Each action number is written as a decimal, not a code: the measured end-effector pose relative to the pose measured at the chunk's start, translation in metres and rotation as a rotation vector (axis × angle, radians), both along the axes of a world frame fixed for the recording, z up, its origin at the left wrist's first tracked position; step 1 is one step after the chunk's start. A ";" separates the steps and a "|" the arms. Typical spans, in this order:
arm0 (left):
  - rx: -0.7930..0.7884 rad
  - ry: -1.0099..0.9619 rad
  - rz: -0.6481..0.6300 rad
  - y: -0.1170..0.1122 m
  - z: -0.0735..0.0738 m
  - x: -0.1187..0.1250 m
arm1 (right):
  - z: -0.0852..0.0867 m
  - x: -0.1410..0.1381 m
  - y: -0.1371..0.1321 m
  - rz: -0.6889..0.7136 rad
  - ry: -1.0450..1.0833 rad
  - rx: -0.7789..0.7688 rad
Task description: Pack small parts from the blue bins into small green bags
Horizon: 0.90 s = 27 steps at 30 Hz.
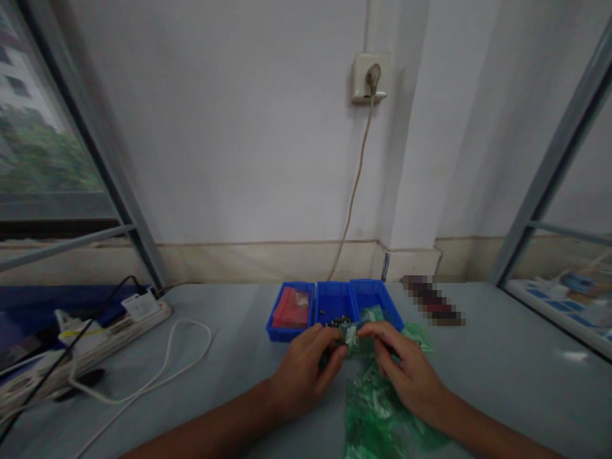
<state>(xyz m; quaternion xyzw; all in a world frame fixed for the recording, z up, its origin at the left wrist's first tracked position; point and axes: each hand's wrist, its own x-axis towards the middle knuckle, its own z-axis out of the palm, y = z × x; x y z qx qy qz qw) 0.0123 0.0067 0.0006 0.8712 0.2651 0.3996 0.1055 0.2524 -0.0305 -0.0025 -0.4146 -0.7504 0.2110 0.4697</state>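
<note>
My left hand (306, 366) and my right hand (406, 366) meet in front of three blue bins, fingers curled in a pinch round a small green-and-dark part (350, 335) held between them. Under my right hand lies a heap of green plastic bags (382, 408) on the grey table. The left blue bin (290, 311) holds red packets, the middle bin (335, 306) holds several small dark pieces, and the right bin (375, 299) has a green bag in it.
A white power strip (95, 338) with plugs and cables lies at the left, a white cord (176, 357) looping from it. A cable runs up to a wall socket (370, 80). A blurred dark object (433, 299) lies right of the bins. Metal frame posts stand either side.
</note>
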 end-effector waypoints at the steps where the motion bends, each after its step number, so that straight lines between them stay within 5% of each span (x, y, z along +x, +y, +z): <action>1: -0.003 -0.004 -0.001 0.000 0.000 0.000 | -0.001 0.000 0.000 0.000 -0.002 -0.010; 7: -0.054 -0.012 -0.015 -0.001 0.001 0.000 | -0.006 0.000 0.002 0.026 0.024 -0.094; 14: -0.064 -0.023 -0.042 -0.004 0.004 0.000 | 0.001 0.002 0.002 0.048 -0.003 0.069; 27: -0.087 -0.018 -0.098 -0.005 0.006 -0.002 | 0.003 0.002 0.007 0.127 0.017 0.090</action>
